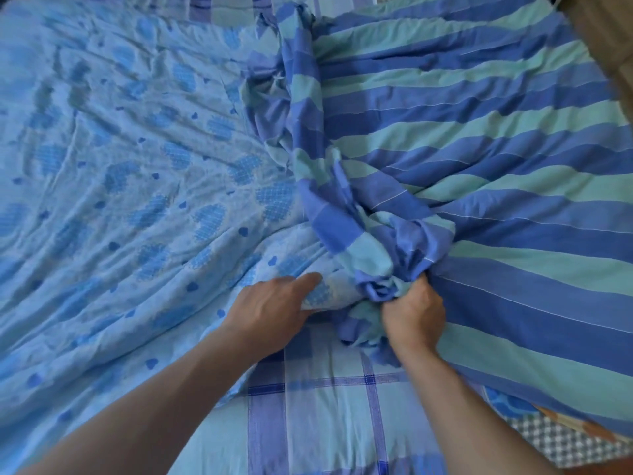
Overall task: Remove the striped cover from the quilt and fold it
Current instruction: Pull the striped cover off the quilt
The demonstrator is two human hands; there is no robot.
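I am peeling the cover [479,138] off the quilt [120,149]: right hand [412,315] is clenching bunched cover, left hand [274,311] is gripping the quilt's edge beside it. Next, I judge, a pull apart.

Both forearms are bare, no sleeves showing, and the left hand [274,311] and right hand [412,311] wear nothing, pretty plain.
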